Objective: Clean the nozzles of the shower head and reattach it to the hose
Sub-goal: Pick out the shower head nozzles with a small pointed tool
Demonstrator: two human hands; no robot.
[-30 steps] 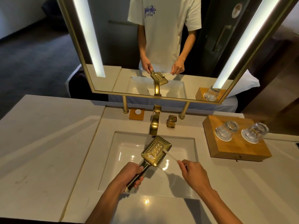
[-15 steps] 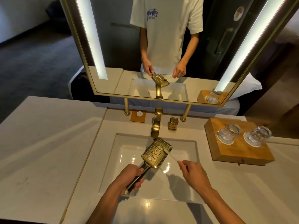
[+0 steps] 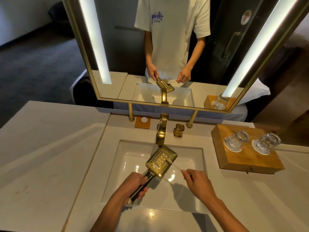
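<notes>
Over the sink (image 3: 192,190), the left hand (image 3: 133,186) grips the shower head (image 3: 161,160) by its handle, face up. Just right of it, the right hand (image 3: 197,182) pinches a thin brush (image 3: 173,165) whose tip touches the nozzles.

One shower head (image 3: 161,160), one brush (image 3: 173,165), two glasses (image 3: 236,141) (image 3: 265,143), one tap (image 3: 161,129), one sink (image 3: 192,195), one mirror (image 3: 117,39), two hands (image 3: 133,186) (image 3: 199,183).

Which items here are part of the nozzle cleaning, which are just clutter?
In use: shower head, held by left hand; thin swab pinched by right hand; sink beneath.

Lying about: two glasses, wooden tray, faucet, coaster.
</notes>
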